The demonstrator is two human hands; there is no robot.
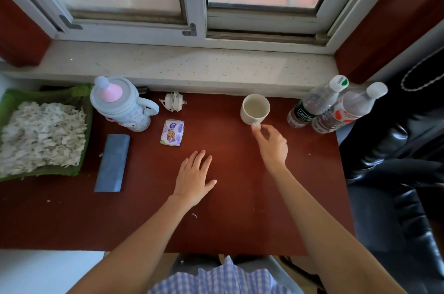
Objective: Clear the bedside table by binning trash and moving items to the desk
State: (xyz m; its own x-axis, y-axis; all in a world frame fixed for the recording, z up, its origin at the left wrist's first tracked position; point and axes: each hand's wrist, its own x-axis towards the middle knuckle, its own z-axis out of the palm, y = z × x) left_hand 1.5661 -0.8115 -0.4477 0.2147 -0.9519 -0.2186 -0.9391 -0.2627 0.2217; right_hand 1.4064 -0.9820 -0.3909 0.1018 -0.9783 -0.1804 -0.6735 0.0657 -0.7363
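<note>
Table point(240, 197) fills mid-frame. Tray point(84, 130) of shreds at left edge. Two bottles point(336, 106) at upper right, side by side; the green label reads something like "Cestbon" — blurred, so unsure. Mug point(255, 107) upright, right of centre, handle pointing toward the viewer. Right hand point(272, 143) sits just below it, thumb and fingers pinching the handle — much the nearer hand. Left hand point(194, 177) lies flat on the table, fingers straight, holding nothing. Packet point(172, 132) centre-left, print unreadable.
</note>
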